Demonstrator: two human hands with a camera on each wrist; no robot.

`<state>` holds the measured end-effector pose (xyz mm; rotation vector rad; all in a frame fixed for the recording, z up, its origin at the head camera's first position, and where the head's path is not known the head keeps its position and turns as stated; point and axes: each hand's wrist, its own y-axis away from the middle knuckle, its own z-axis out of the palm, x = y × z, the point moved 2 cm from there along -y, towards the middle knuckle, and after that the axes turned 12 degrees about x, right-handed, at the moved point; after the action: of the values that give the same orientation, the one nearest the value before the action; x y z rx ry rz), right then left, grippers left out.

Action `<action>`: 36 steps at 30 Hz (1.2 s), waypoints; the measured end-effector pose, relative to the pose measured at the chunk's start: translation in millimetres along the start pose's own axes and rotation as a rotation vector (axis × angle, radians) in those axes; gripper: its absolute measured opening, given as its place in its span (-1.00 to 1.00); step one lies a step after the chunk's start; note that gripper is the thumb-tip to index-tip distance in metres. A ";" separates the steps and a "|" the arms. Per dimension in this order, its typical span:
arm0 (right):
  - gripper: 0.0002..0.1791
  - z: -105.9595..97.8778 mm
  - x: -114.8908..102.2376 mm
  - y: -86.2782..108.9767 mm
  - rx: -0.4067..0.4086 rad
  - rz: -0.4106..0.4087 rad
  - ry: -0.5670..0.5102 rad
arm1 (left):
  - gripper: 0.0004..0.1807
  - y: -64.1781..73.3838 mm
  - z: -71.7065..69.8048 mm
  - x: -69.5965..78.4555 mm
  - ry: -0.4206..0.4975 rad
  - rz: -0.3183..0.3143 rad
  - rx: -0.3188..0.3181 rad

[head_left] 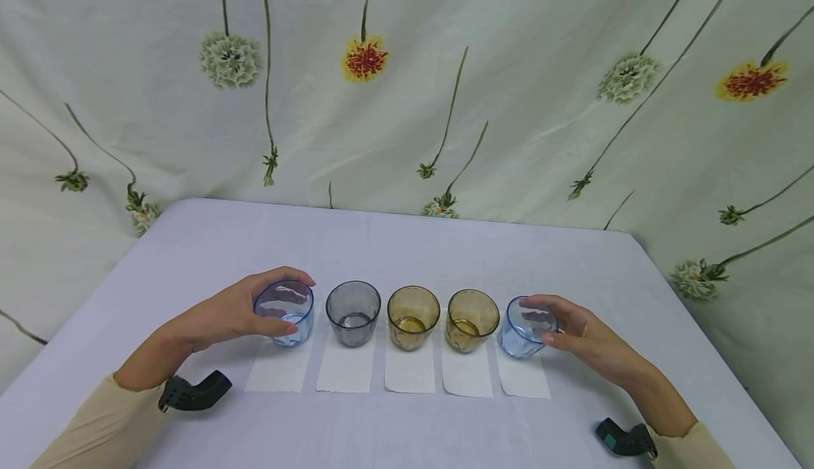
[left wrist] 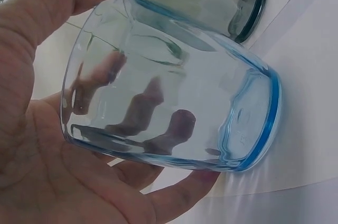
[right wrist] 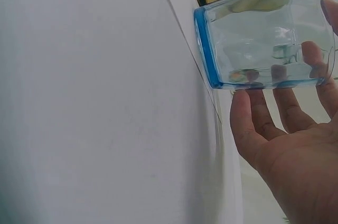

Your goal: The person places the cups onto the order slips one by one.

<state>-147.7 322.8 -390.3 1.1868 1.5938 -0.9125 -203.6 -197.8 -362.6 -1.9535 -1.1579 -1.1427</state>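
My left hand (head_left: 235, 310) holds a clear blue glass (head_left: 297, 326) at the left end of a row of glasses. Its thumb is on the near side, and the fingers (left wrist: 187, 195) reach round the far side. At the right end, my right hand (head_left: 600, 342) grips another blue glass (head_left: 516, 340) from the right, with fingers and thumb near its rim. In the right wrist view, that glass (right wrist: 253, 44) shows fingers through its wall. Between the hands stand a grey glass (head_left: 352, 317) and two amber glasses, one left (head_left: 410, 324) and one right (head_left: 467, 326).
White paper pieces lie in a row under and before the glasses, such as the middle paper (head_left: 410, 373). They rest on a white-covered table (head_left: 407, 426). A flower-printed cloth (head_left: 521, 102) hangs behind the table. Dark devices sit at both wrists, including the left device (head_left: 196, 391).
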 end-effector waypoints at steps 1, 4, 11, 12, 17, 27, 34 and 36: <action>-0.45 -0.3 0.2 -0.1 -0.002 -0.002 -0.003 | -0.31 0.0 -0.1 -0.1 0.001 0.002 0.001; -0.44 -0.7 0.3 -0.2 -0.010 -0.012 -0.021 | -0.32 0.0 -0.1 -0.4 -0.004 0.008 0.005; -0.44 0.4 0.8 -0.9 -0.005 -0.012 -0.006 | -0.32 0.1 -0.6 -0.3 -0.014 0.017 0.004; -0.43 0.4 0.8 -1.0 -0.004 -0.010 -0.002 | -0.32 0.1 -0.8 -0.4 -0.012 0.021 0.004; -0.43 0.5 0.4 -1.1 -0.007 -0.004 -0.005 | -0.31 -0.1 -1.0 -0.9 -0.026 0.022 0.009; -0.43 2.3 0.2 -4.7 -0.018 -0.012 -0.009 | -0.30 2.8 -2.3 -1.7 -0.044 -0.005 0.021; -0.43 2.6 -0.1 -6.2 -0.024 -0.036 -0.006 | -0.33 4.6 -7.7 -1.9 -0.051 0.014 0.052; -0.42 2.5 -0.3 -6.5 -0.031 -0.049 -0.007 | -0.39 4.9 -10.2 -1.3 -0.072 0.000 0.090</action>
<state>-153.3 318.7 -390.6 1.1268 1.6320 -0.9194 -203.4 -208.8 -359.4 -1.9397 -1.2257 -1.0104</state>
